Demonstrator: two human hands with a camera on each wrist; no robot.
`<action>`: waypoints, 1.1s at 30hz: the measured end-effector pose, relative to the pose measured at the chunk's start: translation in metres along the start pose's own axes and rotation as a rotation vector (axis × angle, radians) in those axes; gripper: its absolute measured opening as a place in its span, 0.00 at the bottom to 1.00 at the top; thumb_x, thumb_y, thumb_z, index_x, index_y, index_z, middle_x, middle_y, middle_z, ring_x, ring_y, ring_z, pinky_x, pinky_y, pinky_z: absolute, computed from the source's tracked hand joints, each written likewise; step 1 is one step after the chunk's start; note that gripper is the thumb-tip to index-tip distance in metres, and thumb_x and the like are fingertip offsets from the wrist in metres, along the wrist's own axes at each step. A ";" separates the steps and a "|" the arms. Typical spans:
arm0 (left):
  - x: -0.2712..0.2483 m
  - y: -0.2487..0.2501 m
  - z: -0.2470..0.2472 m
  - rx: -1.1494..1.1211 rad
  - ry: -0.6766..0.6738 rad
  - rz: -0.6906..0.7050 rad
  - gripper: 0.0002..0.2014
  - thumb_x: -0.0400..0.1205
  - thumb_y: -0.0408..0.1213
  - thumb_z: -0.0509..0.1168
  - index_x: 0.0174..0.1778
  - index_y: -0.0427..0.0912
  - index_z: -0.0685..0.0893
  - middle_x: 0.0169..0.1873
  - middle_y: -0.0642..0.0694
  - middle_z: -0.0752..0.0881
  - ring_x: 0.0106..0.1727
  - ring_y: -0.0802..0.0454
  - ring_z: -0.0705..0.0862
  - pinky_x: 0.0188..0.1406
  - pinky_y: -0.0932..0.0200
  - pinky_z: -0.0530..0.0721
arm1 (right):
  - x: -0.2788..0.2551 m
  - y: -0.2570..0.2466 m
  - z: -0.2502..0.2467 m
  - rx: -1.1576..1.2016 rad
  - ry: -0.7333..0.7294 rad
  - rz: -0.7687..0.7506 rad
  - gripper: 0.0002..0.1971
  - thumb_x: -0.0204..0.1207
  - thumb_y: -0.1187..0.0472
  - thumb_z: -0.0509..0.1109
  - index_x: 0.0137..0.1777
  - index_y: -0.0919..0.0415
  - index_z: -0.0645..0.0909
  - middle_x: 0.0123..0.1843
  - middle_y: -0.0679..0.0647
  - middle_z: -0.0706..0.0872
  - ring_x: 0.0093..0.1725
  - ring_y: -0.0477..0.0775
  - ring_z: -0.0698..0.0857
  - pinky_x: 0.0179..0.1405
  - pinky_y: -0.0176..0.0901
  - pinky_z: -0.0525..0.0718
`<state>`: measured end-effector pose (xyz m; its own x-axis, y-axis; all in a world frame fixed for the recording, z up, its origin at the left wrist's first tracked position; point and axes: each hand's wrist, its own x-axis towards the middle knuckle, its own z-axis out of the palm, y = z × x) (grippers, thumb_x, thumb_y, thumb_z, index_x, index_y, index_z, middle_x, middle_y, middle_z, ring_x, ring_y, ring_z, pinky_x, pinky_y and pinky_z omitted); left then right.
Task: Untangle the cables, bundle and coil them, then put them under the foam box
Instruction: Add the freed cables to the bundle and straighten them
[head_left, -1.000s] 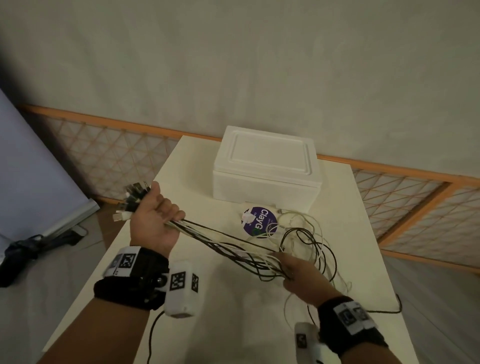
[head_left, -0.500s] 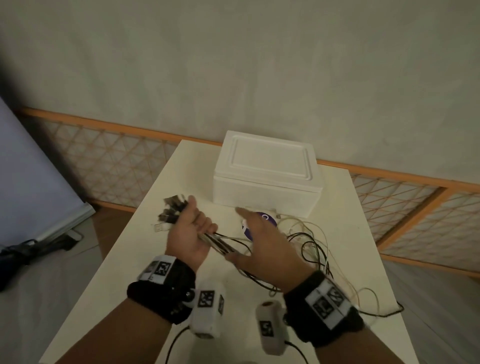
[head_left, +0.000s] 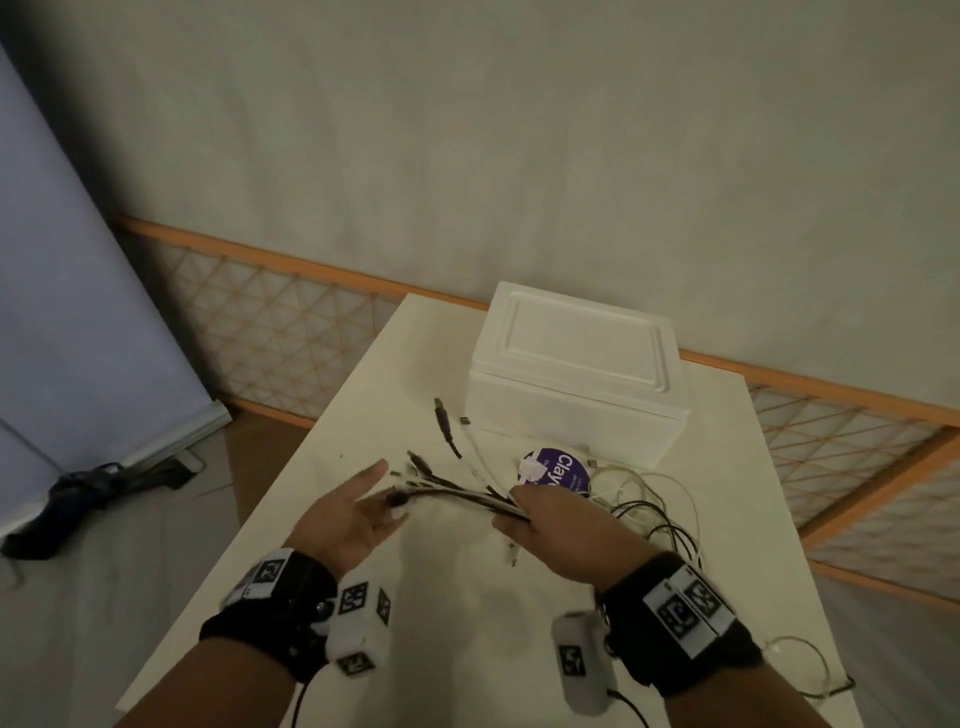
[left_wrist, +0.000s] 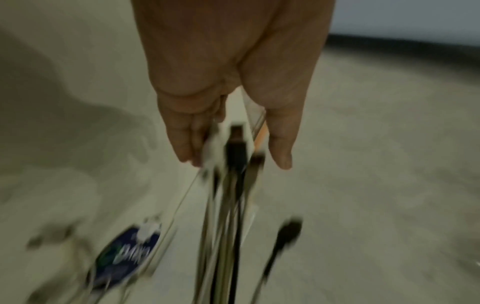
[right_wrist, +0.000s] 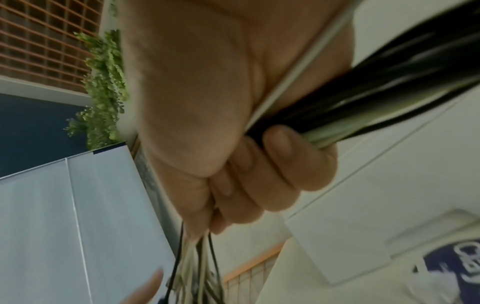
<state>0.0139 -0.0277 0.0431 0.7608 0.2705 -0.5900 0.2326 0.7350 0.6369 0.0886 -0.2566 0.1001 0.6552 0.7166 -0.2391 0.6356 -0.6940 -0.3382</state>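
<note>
A bundle of black and white cables (head_left: 457, 491) runs across the white table (head_left: 363, 405). My right hand (head_left: 540, 512) grips the bundle in its fist; the curled fingers (right_wrist: 283, 174) wrap the cables (right_wrist: 389, 86) in the right wrist view. My left hand (head_left: 358, 506) is open, palm up, beside the cables' plug ends (head_left: 415, 462), which fan out loose. Straight fingers (left_wrist: 187, 142) show next to the blurred cables (left_wrist: 231, 185) in the left wrist view. The white foam box (head_left: 576, 374) stands shut behind, at the table's far side. Loose cable loops (head_left: 654, 509) trail to the right.
A round purple sticker (head_left: 563, 470) lies in front of the box, half covered by cables. A cable end (head_left: 800, 670) hangs near the table's right front edge. An orange lattice rail (head_left: 291, 322) lines the wall; a dark bag (head_left: 88, 493) lies on the floor, left.
My left hand let go of the plug ends and opened. My right hand closed round the bundle nearer the plugs. The plug ends now fan out above the table.
</note>
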 end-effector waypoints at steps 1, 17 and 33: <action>0.000 0.007 -0.010 0.106 0.045 0.081 0.12 0.76 0.39 0.70 0.53 0.43 0.79 0.61 0.38 0.83 0.54 0.44 0.84 0.60 0.46 0.82 | -0.001 0.003 -0.004 -0.035 -0.018 0.010 0.17 0.83 0.43 0.56 0.52 0.58 0.74 0.54 0.55 0.83 0.55 0.57 0.82 0.47 0.47 0.75; -0.031 -0.039 0.066 1.204 -0.664 0.230 0.09 0.70 0.36 0.72 0.33 0.59 0.88 0.38 0.45 0.90 0.38 0.53 0.86 0.42 0.56 0.85 | -0.018 -0.021 -0.028 -0.351 0.014 -0.240 0.13 0.81 0.49 0.61 0.54 0.57 0.79 0.49 0.51 0.85 0.50 0.52 0.83 0.39 0.41 0.64; -0.010 -0.037 0.040 1.601 -0.571 0.338 0.15 0.80 0.53 0.67 0.33 0.51 0.72 0.27 0.53 0.77 0.21 0.62 0.76 0.26 0.63 0.76 | -0.037 0.038 -0.003 0.088 0.104 0.055 0.12 0.74 0.40 0.69 0.40 0.46 0.75 0.36 0.41 0.79 0.38 0.40 0.77 0.31 0.29 0.68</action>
<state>0.0218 -0.0823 0.0448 0.9174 -0.2267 -0.3270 0.0831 -0.6944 0.7148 0.0900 -0.3096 0.0984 0.7295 0.6637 -0.1653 0.5626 -0.7197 -0.4069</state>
